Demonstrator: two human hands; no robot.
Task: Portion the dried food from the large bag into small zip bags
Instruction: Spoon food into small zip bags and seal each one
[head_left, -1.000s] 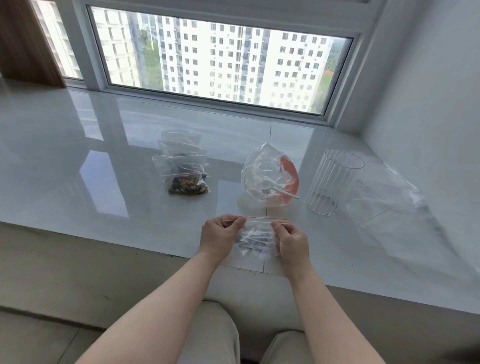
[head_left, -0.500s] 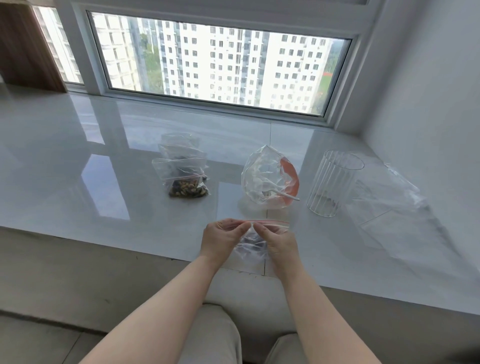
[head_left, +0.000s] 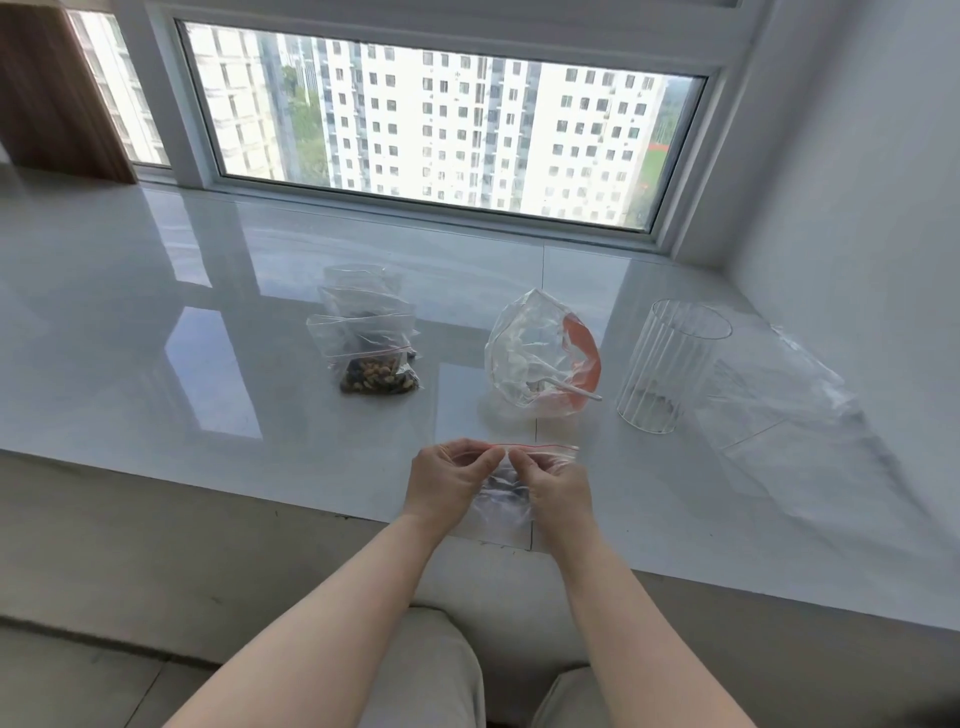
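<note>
I hold a small clear zip bag (head_left: 503, 496) with a red seal line over the near edge of the white sill (head_left: 156, 395). My left hand (head_left: 448, 483) pinches its top edge at the left. My right hand (head_left: 557, 491) pinches the same edge beside it, fingertips almost meeting. The bag's contents are hard to make out. Behind it stands the large clear bag (head_left: 535, 358) with an orange patch and a white spoon (head_left: 571, 388) inside. To the left lie several small zip bags (head_left: 371, 348), the nearest holding mixed dried food.
A ribbed clear plastic cup (head_left: 670, 371) stands right of the large bag. Flat clear plastic bags (head_left: 789, 410) lie further right against the white wall. A window runs along the back of the sill. My knees show below the sill's front edge.
My right hand has slid left along the zip bag's top edge, from its right end to beside my left hand. The left hand stayed in place.
</note>
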